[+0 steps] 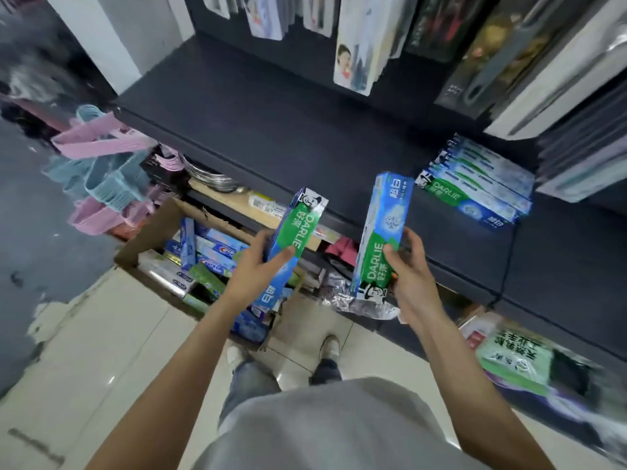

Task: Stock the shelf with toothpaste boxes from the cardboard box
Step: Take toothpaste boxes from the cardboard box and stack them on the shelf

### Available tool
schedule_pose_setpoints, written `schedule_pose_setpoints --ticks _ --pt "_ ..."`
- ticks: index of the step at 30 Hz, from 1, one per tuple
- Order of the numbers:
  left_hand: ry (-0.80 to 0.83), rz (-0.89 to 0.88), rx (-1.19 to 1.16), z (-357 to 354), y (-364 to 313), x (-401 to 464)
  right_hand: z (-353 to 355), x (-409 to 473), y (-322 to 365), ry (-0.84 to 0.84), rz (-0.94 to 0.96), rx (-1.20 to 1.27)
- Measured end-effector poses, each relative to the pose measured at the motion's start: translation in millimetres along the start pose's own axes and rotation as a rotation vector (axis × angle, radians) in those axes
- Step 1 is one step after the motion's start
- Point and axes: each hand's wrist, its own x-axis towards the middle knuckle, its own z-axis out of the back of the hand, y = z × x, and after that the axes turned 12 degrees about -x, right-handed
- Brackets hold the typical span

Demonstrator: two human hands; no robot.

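Observation:
My left hand (pixel 252 266) grips a green and blue Darlie toothpaste box (pixel 293 232), tilted with its top end toward the shelf. My right hand (pixel 409 266) grips a second Darlie toothpaste box (pixel 383 232), held nearly upright in front of the dark shelf (pixel 305 137). A stack of several Darlie boxes (pixel 475 184) lies flat on the shelf to the right. On the floor below my left hand stands an open cardboard box (pixel 152 232) holding several toothpaste boxes (pixel 207 256) of different brands.
Pink and blue plastic hangers (pixel 101 157) hang at the left. Packaged goods (pixel 359 42) hang above the shelf. A lower shelf (pixel 237 201) holds metal bowls. Crumpled clear plastic (pixel 356 300) lies on the floor. Green packages (pixel 515 354) sit low at the right. My feet (pixel 329 347) stand on pale tiles.

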Motion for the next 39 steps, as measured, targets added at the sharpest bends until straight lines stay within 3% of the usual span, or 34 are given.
schedule_pose_setpoints --ticks 5,11,14,17,20,24,27,29,31,33,36,39 --pt "0.078 0.061 0.007 -58 -12 -1 26 -4 -1 0.035 0.024 0.04" --pt "0.317 0.197 0.06 -79 -16 4 25 -10 0 0.069 0.001 0.102" --pt "0.376 0.169 0.092 -83 -20 10 35 -15 8 0.044 -0.019 0.207" --pt "0.449 0.025 0.26 -95 -34 18 59 -13 22 -0.054 0.031 0.236" --pt "0.574 -0.105 0.449 -104 -45 33 109 -9 41 -0.14 0.192 -0.105" --pt "0.661 -0.16 0.667 -113 -55 61 158 -7 50 0.05 0.256 -0.823" --pt "0.496 -0.176 0.64 -120 -62 79 170 8 42 -0.114 0.301 -0.78" --pt "0.312 -0.182 0.477 -121 -67 83 175 26 32 -0.256 0.302 -0.666" --pt "0.241 -0.156 0.338 -119 -72 85 176 54 23 -0.349 0.275 -0.642" --pt "0.278 -0.12 0.322 -113 -76 87 176 82 14 -0.432 0.225 -0.833" --pt "0.302 -0.055 0.329 -110 -75 90 172 103 3 -0.644 0.146 -1.306" --pt "0.203 0.029 0.147 -119 -65 91 156 94 0 -0.831 0.209 -1.213"
